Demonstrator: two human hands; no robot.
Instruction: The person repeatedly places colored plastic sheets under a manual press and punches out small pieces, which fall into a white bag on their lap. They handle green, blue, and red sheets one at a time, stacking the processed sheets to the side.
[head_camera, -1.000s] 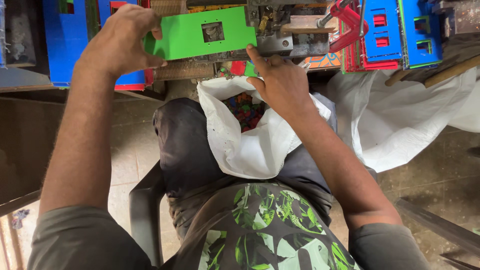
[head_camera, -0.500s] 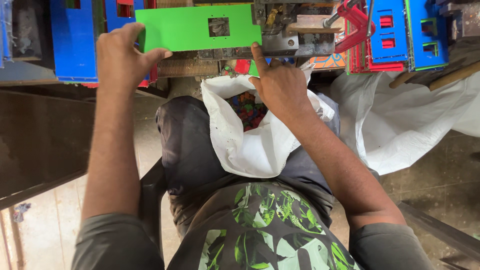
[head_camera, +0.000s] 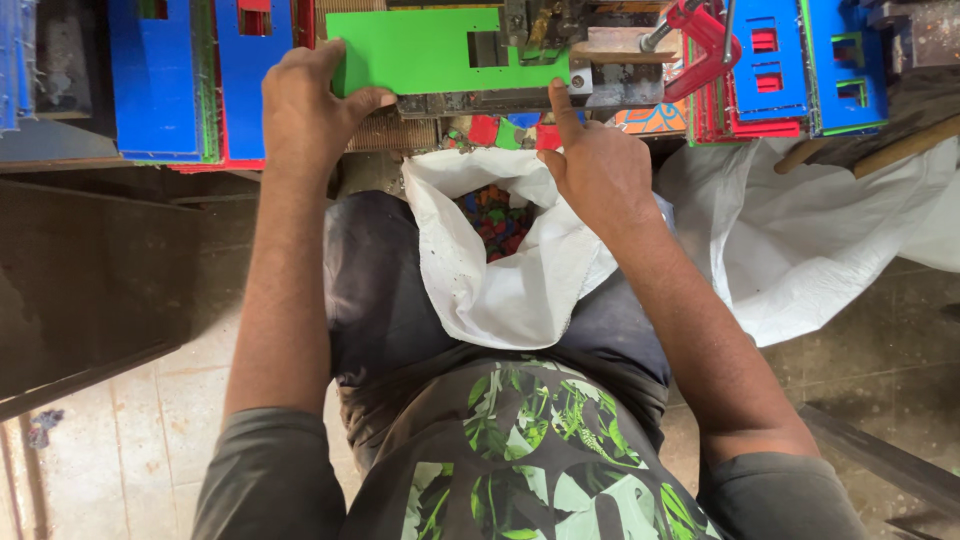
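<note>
Green sheet (head_camera: 420, 50) lies flat on the far surface, its right end slid under the metal press head (head_camera: 545, 25); one rectangular window is already cut in it, just left of the head. Our left hand (head_camera: 310, 110) is closed on the sheet's left end, thumb over the near edge, fingers curled over the corner. Our right hand (head_camera: 600, 170) holds nothing: fingers mostly folded, index finger extended and touching the metal block (head_camera: 600, 85) at the near edge of the press. A red clamp (head_camera: 700, 40) sits just right of the head.

Progress, as we judge it: stacks of blue panels (head_camera: 800, 60) with windows already cut stand at far right, edged with red and green pieces, so a good share of the batch looks finished. Plain blue panels (head_camera: 200, 70) at far left show few openings from here; we take these as still to be done, though we cannot be sure. The white sack (head_camera: 500, 290) on our lap, open below the press, holds small coloured offcuts (head_camera: 495, 215), consistent with many cuts made. The green sheet looks midway through its own cuts.
</note>
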